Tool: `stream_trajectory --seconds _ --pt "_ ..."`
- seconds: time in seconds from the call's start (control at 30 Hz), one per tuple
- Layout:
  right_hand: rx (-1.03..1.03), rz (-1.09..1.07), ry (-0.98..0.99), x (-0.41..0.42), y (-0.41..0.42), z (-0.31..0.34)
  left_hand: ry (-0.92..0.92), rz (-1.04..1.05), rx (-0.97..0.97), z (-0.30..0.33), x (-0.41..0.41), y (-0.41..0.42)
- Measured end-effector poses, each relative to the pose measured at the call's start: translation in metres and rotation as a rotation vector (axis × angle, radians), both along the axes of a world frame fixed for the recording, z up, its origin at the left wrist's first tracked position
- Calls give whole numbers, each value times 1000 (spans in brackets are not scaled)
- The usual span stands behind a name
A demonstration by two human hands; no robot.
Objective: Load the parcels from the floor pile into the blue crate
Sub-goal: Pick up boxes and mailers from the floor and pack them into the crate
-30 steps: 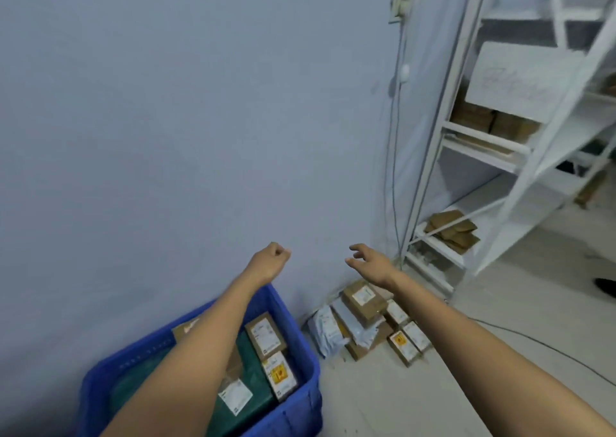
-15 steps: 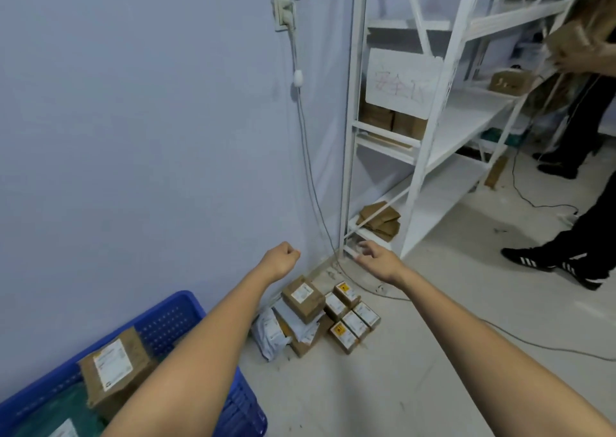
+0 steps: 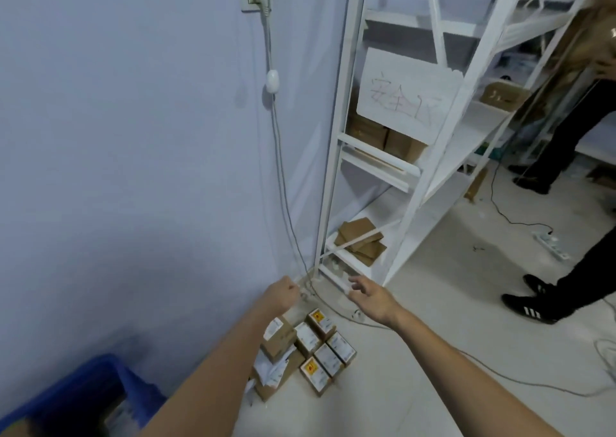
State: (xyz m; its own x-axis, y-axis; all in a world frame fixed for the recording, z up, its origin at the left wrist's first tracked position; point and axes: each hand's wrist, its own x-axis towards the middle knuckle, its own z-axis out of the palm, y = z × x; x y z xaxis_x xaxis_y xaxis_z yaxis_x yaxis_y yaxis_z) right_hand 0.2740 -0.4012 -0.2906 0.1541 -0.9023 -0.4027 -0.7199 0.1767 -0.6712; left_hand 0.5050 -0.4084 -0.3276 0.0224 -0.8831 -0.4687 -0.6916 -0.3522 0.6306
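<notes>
Both hands are reaching out in the head view, above the parcels on the floor. The left hand is curling into a fist and is holding nothing. The right hand is spreading its fingers wide and is holding nothing too.

The floor pile is lying low, near 6 o'clock in the picture, just under and between the two arms. Small brown boxes are sitting side by side, and some have yellow stickers. A bigger brown box is resting on top at the left, with a soft white bag poking out under it.

To do this step well, I think the hands should be going lower and taking the top box first, so the others are not sliding.

The blue crate is peeking in at 8 o'clock, by the wall. Its inside is dark, and I cannot tell what is in it.
</notes>
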Motion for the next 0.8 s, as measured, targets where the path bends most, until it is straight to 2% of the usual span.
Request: stream_trajectory --seconds 0.2,0.33,0.6,0.73,0.8 --pt "71 40 71 15 -72 -29 39 44 77 -13 10 -52" --pt "136 135 128 34 -118 -50 44 126 160 -46 43 -79" --pt "239 452 194 84 -207 -106 129 521 213 -81 75 -83" --pt "310 602 214 101 -244 -150 177 728 330 -123 67 -89" --pt "360 609 205 107 -260 -183 181 812 359 -153 61 -93"
